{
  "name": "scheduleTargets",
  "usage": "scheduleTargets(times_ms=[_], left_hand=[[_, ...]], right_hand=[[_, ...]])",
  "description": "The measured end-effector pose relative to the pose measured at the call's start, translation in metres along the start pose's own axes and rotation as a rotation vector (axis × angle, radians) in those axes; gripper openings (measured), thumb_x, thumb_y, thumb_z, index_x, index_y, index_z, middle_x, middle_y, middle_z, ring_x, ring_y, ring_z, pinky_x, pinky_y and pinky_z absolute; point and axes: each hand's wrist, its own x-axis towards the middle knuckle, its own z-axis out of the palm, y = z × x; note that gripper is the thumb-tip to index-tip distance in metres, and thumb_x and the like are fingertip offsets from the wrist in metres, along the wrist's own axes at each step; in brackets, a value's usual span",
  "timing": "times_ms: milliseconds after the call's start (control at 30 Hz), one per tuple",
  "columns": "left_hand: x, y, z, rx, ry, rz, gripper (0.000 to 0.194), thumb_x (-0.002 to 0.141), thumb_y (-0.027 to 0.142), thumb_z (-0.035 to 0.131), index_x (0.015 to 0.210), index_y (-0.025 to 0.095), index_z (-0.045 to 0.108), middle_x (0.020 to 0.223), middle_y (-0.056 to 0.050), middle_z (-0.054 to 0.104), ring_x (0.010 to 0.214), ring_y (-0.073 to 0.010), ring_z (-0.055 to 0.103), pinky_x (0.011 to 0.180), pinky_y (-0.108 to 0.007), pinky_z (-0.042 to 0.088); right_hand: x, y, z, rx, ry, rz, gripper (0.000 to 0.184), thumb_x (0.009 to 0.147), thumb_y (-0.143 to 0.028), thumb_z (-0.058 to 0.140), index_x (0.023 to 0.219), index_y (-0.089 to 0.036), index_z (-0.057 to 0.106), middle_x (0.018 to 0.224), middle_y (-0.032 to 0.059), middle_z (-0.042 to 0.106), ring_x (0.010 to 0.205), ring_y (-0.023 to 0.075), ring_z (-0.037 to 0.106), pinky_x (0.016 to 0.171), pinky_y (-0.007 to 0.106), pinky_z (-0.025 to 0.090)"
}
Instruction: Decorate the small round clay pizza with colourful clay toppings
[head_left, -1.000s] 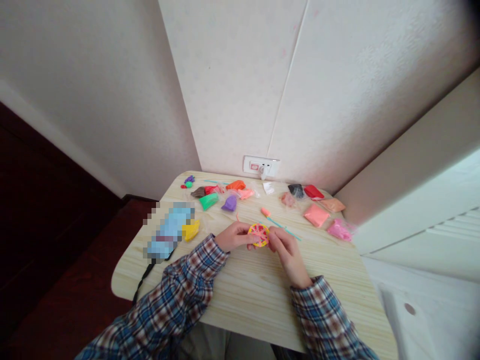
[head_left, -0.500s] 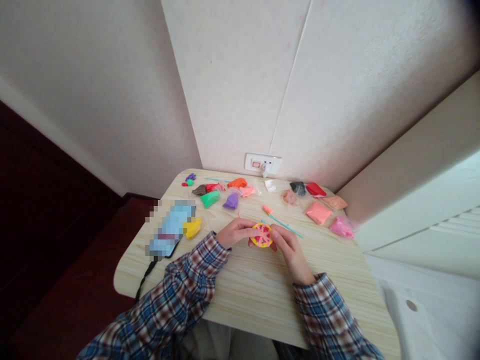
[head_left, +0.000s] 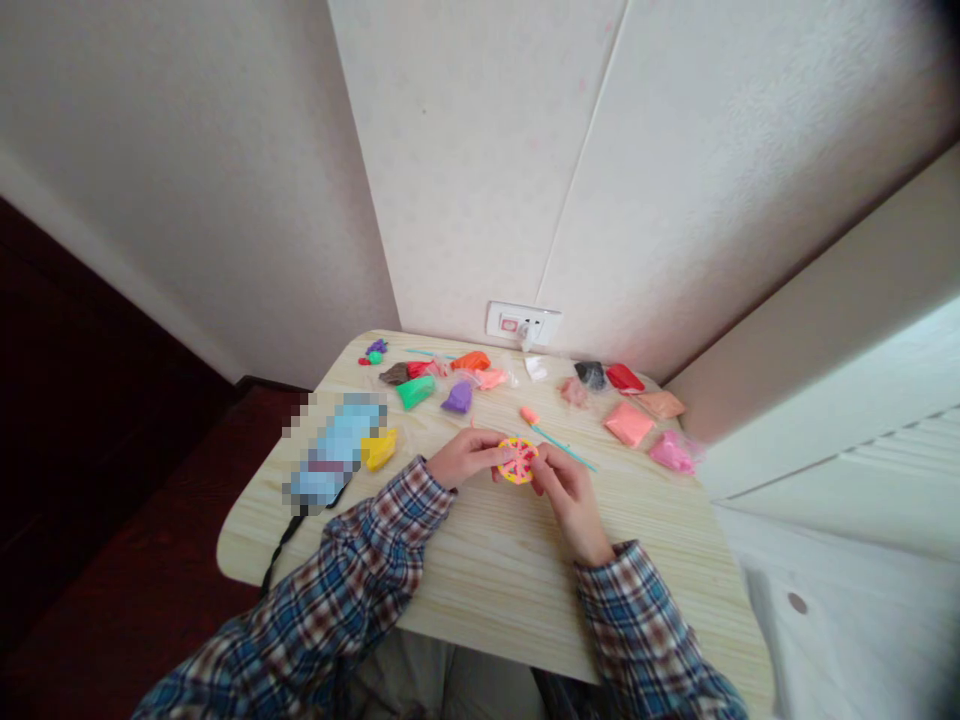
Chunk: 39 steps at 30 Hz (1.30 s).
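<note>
- L hand (head_left: 466, 457): pinching L edge, yellow-rimmed disc (head_left: 519, 468).
- R hand (head_left: 568, 492): gripping R edge; disc over mid-table (head_left: 510, 570).
- Vs. 1 s ago: L thumb covers less; pattern apparently easier to work.

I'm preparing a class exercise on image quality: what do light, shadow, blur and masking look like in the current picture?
Head view: soft light, no hard shadow standing out on the pale wood-grain table; head view: top right corner dark and blurred; head view: square pixel blocks mask the rectangular blue-screened phone; head view: fine detail soft on the round, yellow-rimmed pink-and-red disc.
</note>
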Motion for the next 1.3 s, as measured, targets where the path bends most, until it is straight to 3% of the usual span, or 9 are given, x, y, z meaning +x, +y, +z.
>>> scheduleTargets(times_ms=[100, 200, 467, 667, 867, 1000, 1300], left_hand=[[0.002, -0.002, -0.002, 0.023, 0.106, 0.041, 0.041, 0.071, 0.051, 0.061, 0.060, 0.011, 0.057, 0.057, 0.001, 0.054, 0.055, -0.0092, 0.048, 0.054, -0.021, 0.040], [0.003, -0.004, -0.002, 0.036, 0.134, 0.055, 0.041, 0.072, 0.050, 0.059, 0.057, 0.012, 0.054, 0.054, 0.002, 0.052, 0.055, -0.0088, 0.047, 0.054, -0.021, 0.038], [0.001, -0.003, 0.001, 0.055, 0.108, 0.066, 0.043, 0.072, 0.053, 0.059, 0.059, 0.013, 0.053, 0.053, 0.003, 0.049, 0.051, -0.0078, 0.045, 0.051, -0.020, 0.035], [0.000, -0.003, 0.000, 0.038, 0.011, 0.027, 0.046, 0.071, 0.056, 0.060, 0.064, 0.011, 0.058, 0.055, 0.001, 0.053, 0.052, -0.0084, 0.047, 0.051, -0.021, 0.037], [0.000, -0.001, 0.001, 0.005, 0.041, 0.037, 0.043, 0.069, 0.054, 0.063, 0.061, 0.011, 0.057, 0.054, 0.003, 0.049, 0.050, -0.0072, 0.043, 0.048, -0.020, 0.033], [-0.001, 0.001, 0.001, 0.037, 0.016, 0.037, 0.043, 0.069, 0.053, 0.063, 0.057, 0.012, 0.054, 0.052, 0.003, 0.047, 0.050, -0.0071, 0.041, 0.048, -0.020, 0.031], [-0.002, 0.000, 0.004, 0.011, -0.027, 0.013, 0.052, 0.067, 0.061, 0.061, 0.068, 0.010, 0.062, 0.057, 0.000, 0.054, 0.053, -0.0096, 0.049, 0.050, -0.021, 0.039]], right_hand=[[0.001, 0.000, 0.000, -0.005, -0.055, -0.008, 0.034, 0.086, -0.043, 0.047, 0.065, -0.018, 0.056, 0.062, 0.0001, 0.052, 0.066, 0.0146, 0.046, 0.062, 0.027, 0.033], [0.001, 0.001, 0.001, 0.016, -0.114, 0.013, 0.035, 0.085, -0.044, 0.048, 0.065, -0.018, 0.058, 0.061, 0.0002, 0.053, 0.064, 0.0145, 0.046, 0.061, 0.027, 0.033], [0.001, 0.005, -0.001, 0.179, -0.080, 0.084, 0.040, 0.085, -0.046, 0.048, 0.057, -0.018, 0.052, 0.054, -0.0025, 0.046, 0.053, 0.0107, 0.039, 0.050, 0.025, 0.028], [0.001, 0.005, 0.000, 0.217, -0.022, 0.103, 0.036, 0.085, -0.045, 0.049, 0.061, -0.018, 0.053, 0.056, -0.0030, 0.046, 0.051, 0.0097, 0.036, 0.048, 0.024, 0.026], [0.001, 0.009, 0.000, 0.257, -0.092, 0.048, 0.038, 0.087, -0.044, 0.045, 0.062, -0.018, 0.055, 0.059, -0.0012, 0.050, 0.057, 0.0119, 0.041, 0.054, 0.026, 0.031], [0.000, 0.011, 0.000, 0.227, -0.137, 0.097, 0.040, 0.085, -0.047, 0.048, 0.059, -0.017, 0.056, 0.056, -0.0013, 0.049, 0.055, 0.0118, 0.041, 0.052, 0.026, 0.030], [0.000, 0.002, -0.001, 0.210, -0.093, 0.105, 0.041, 0.083, -0.049, 0.050, 0.057, -0.017, 0.053, 0.057, -0.0015, 0.050, 0.052, 0.0104, 0.037, 0.049, 0.025, 0.027]])
